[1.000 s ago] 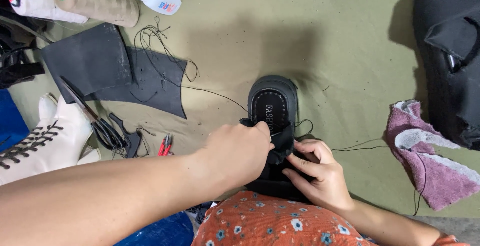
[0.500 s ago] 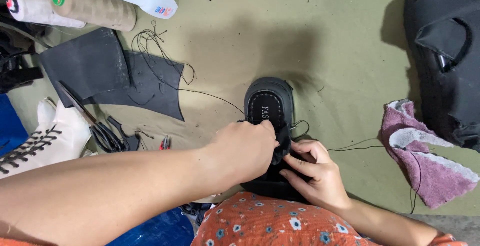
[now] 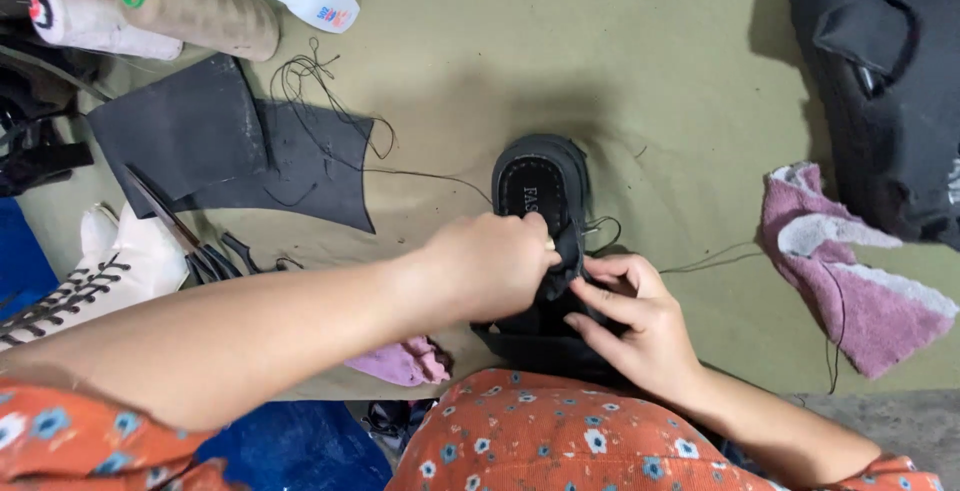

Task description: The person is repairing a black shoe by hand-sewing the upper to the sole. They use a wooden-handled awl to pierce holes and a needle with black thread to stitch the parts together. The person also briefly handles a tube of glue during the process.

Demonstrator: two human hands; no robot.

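The person wears an orange garment printed with small flowers in white and pale blue, each with a dark centre. The same cloth shows in 3 places: a sleeve (image 3: 60,431) at the lower left, another sleeve (image 3: 880,476) at the lower right corner, and a rounded fold of fabric (image 3: 540,436) at the bottom middle. Both forearms are bare from the sleeves down. The left hand (image 3: 495,261) and the right hand (image 3: 640,326) are bare, with no gloves or rings to be seen.
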